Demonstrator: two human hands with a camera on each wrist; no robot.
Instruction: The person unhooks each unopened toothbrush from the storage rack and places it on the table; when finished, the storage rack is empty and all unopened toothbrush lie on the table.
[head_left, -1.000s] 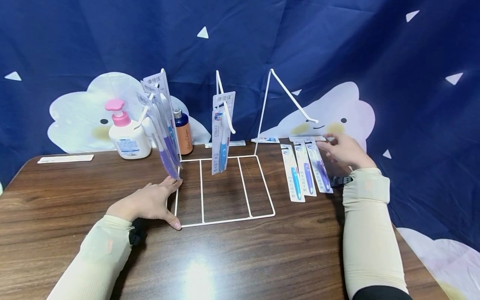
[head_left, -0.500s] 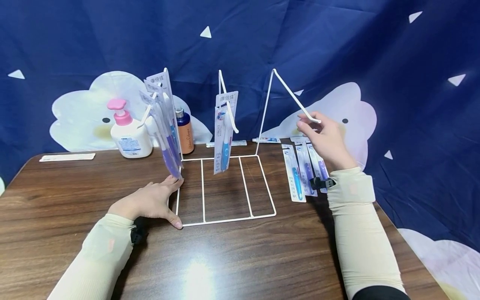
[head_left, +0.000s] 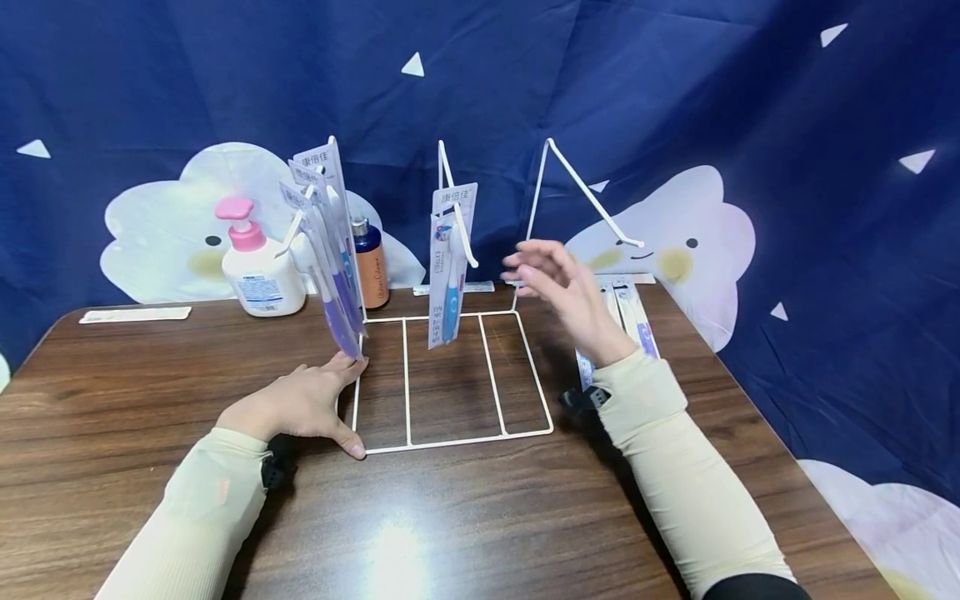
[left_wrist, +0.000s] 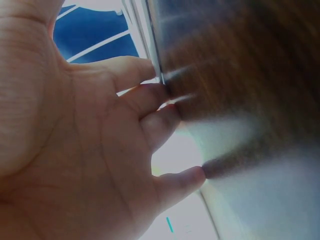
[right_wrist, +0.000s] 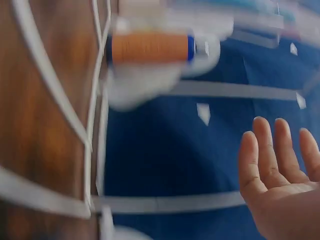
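A white wire rack [head_left: 450, 375] stands on the brown table [head_left: 465, 525], with three upright hooks. Several packaged toothbrushes [head_left: 330, 250] hang on its left hook and one blue toothbrush pack [head_left: 447, 267] on the middle hook; the right hook [head_left: 592, 200] is bare. My left hand [head_left: 300, 404] lies flat on the table, fingers against the rack's front left corner [left_wrist: 160, 80]. In the air my right hand [head_left: 555, 283] is open and holds nothing, between the middle and right hooks. More toothbrush packs [head_left: 633, 312] lie on the table behind it, partly hidden.
A white pump bottle with a pink top [head_left: 255, 267] and a dark bottle with an orange label [head_left: 369, 262] stand at the back left. A flat white pack [head_left: 135, 314] lies far left. A blue cloud-print curtain [head_left: 675, 100] hangs behind.
My right hand rose from the packs on the table, passed the tip of the right hook, and moved left in front of the rack. The left hand stayed put.
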